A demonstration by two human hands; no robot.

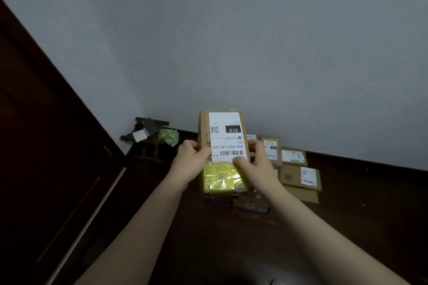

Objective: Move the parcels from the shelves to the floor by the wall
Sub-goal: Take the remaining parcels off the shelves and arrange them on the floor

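Forearms reached forward side by side from the bottom of the view, bare, converging on one cardboard parcel [223,143] held between them. The left hand [190,162] gripped the parcel's left edge, with its fingers curled round the side and its thumb laid on the top face at the corner of the white label [222,120]. The right hand [257,164] gripped the right edge in the same way, its thumb pressed on the label just beside the barcode and its fingers wrapped over the side. The parcel lay with its long end away from the person, label up, and a band of yellow tape [222,177] crossed its near end between the two wrists. It sat above the dark floor [347,227], close to the grey wall [254,41]; whether it rested on the things beneath it could not be told. Just to its right, other parcels [300,177] lay flat on the floor along the wall, some overlapping. In the corner to the left stood a small wooden stand [162,122] with a green bundle [170,136] on it, beside a dark wooden panel [46,134].
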